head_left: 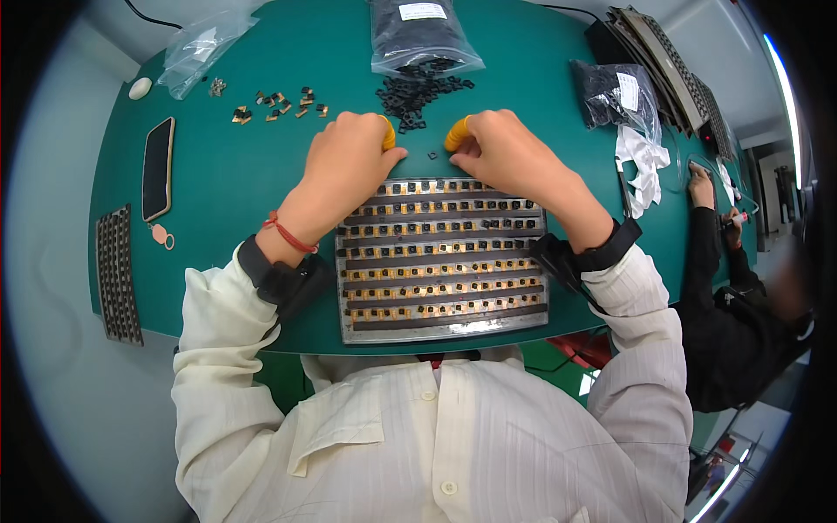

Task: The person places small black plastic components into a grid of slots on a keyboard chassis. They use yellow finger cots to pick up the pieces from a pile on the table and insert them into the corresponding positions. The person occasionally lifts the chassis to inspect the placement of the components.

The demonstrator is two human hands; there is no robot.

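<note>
A grey metal tray with rows of small gold-and-black parts lies on the green table in front of me. My left hand and my right hand rest just beyond its far edge, each with an orange finger cot on the index finger. Both hands are curled, fingertips close together near one tiny black part on the table between them. Whether either hand pinches anything is hidden. A loose heap of small black parts lies just beyond the hands.
An open clear bag of black parts sits at the far edge, another bag to the right. Scattered gold-black parts, a phone, a spare tray lie left. Stacked trays and another person's hand are right.
</note>
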